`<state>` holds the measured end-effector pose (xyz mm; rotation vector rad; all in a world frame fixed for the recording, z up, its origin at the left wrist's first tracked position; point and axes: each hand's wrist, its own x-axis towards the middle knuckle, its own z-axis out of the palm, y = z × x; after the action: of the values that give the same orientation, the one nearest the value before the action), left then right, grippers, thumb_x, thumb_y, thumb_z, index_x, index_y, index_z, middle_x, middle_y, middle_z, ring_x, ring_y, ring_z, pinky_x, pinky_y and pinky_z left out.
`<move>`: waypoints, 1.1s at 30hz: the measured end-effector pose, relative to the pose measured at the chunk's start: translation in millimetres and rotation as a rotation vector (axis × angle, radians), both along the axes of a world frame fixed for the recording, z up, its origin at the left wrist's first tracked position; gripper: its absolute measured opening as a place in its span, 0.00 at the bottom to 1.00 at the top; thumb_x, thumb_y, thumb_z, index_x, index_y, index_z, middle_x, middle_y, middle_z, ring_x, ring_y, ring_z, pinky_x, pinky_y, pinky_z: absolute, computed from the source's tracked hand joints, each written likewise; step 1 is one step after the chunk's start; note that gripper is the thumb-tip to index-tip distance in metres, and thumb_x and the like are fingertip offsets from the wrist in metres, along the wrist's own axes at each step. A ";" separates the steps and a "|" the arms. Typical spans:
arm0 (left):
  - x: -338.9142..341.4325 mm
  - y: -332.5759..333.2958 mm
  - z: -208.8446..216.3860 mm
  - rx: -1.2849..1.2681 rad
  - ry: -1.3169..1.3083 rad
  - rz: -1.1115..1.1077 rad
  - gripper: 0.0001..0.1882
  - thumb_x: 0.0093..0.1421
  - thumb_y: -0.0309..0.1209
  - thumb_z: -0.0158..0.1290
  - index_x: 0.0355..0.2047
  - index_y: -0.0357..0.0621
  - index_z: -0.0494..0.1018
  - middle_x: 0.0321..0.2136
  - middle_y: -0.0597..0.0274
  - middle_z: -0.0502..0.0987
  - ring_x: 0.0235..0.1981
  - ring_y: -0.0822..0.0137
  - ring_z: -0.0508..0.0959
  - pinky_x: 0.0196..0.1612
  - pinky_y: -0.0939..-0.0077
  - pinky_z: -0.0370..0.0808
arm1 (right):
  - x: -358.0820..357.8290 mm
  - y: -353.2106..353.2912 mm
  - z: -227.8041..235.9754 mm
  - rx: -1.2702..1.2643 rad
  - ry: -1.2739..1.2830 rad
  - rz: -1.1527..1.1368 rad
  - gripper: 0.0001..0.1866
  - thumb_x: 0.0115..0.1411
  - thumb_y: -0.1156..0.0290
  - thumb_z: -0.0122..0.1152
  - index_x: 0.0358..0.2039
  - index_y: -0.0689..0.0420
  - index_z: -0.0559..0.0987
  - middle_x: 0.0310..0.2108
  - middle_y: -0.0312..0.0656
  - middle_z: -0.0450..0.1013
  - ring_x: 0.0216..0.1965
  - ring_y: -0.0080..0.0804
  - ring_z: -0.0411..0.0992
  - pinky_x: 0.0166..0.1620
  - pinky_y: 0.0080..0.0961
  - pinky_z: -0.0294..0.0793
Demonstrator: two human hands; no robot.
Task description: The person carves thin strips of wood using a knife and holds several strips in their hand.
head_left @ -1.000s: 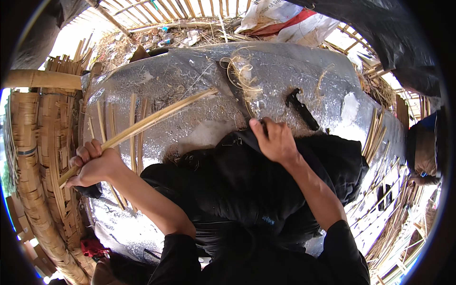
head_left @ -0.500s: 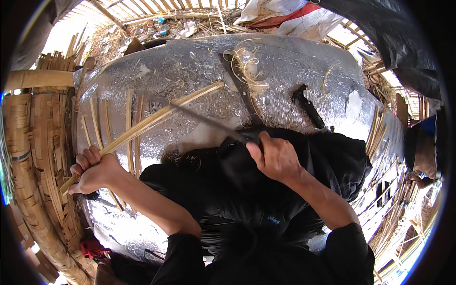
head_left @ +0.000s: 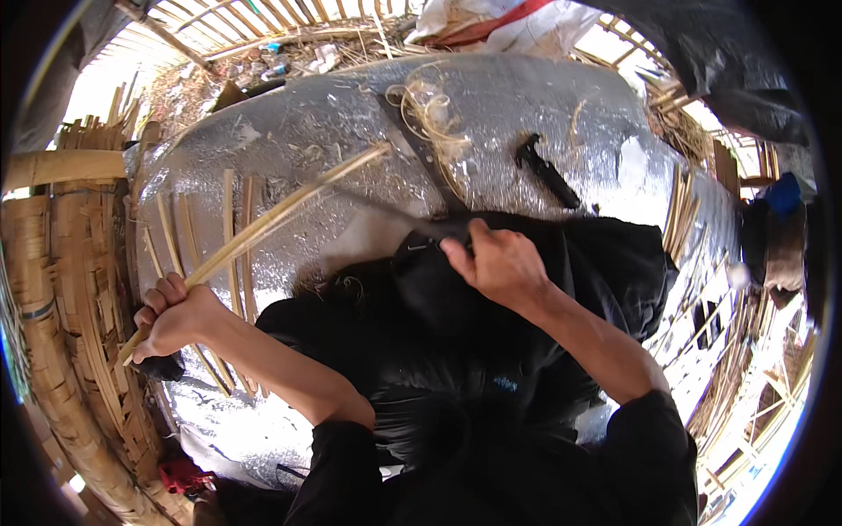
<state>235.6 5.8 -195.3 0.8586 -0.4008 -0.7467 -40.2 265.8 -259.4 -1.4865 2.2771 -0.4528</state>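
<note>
My left hand [head_left: 180, 317] is closed around the lower end of a long pale bamboo strip [head_left: 267, 221], which slants up and to the right over the silver sheet. My right hand [head_left: 502, 270] grips a knife, its handle mostly hidden by the fingers. The knife's long dark blade [head_left: 383, 207] is smeared by motion and points left toward the strip's upper part; whether it touches the strip I cannot tell. Black cloth [head_left: 561, 298] covers my lap beneath both hands.
On the silver sheet [head_left: 491, 88] lie a dark flat blade [head_left: 419, 153], curled shavings [head_left: 434, 114] and a black-handled tool [head_left: 551, 175]. Several bamboo strips [head_left: 230, 228] lie at the left, beside a woven bamboo wall [head_left: 83, 263]. More strips [head_left: 719, 351] are scattered at the right.
The whole view has shifted, so the sheet and tools appear farther left and slightly higher. Both hands keep their grips, and the knife blade is more blurred now.
</note>
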 end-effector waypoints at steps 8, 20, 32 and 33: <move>-10.0 -8.4 6.3 0.002 -0.020 0.050 0.36 0.64 0.73 0.16 0.22 0.55 0.48 0.13 0.71 0.45 0.14 0.73 0.43 0.17 0.77 0.45 | 0.4 -9.5 1.4 0.026 0.063 0.094 0.27 0.68 0.45 0.53 0.27 0.60 0.72 0.20 0.58 0.76 0.25 0.55 0.80 0.27 0.48 0.79; 0.4 -5.2 9.6 0.003 0.057 0.042 0.36 0.64 0.74 0.17 0.20 0.56 0.48 0.12 0.70 0.44 0.14 0.72 0.42 0.17 0.78 0.45 | 5.6 3.8 -21.0 0.140 0.163 -0.224 0.28 0.70 0.48 0.50 0.28 0.62 0.76 0.18 0.58 0.75 0.24 0.59 0.78 0.27 0.51 0.78; 18.8 -0.5 18.6 -0.067 -0.009 -0.072 0.37 0.65 0.73 0.16 0.19 0.55 0.48 0.11 0.69 0.43 0.13 0.72 0.42 0.17 0.76 0.46 | 35.7 -2.6 1.8 0.087 0.127 -0.049 0.31 0.70 0.44 0.48 0.29 0.64 0.78 0.20 0.58 0.77 0.27 0.58 0.79 0.31 0.51 0.79; 14.1 -2.1 22.6 -0.068 -0.021 -0.083 0.37 0.65 0.73 0.16 0.19 0.55 0.48 0.11 0.70 0.43 0.13 0.72 0.42 0.17 0.76 0.45 | 24.0 11.9 -31.5 0.089 0.203 -0.067 0.31 0.70 0.45 0.50 0.28 0.64 0.78 0.19 0.57 0.77 0.26 0.55 0.80 0.28 0.47 0.79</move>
<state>249.8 3.7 -172.7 0.7896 -0.4801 -0.7970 -16.2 277.7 -290.9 -1.4752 2.4741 -0.2231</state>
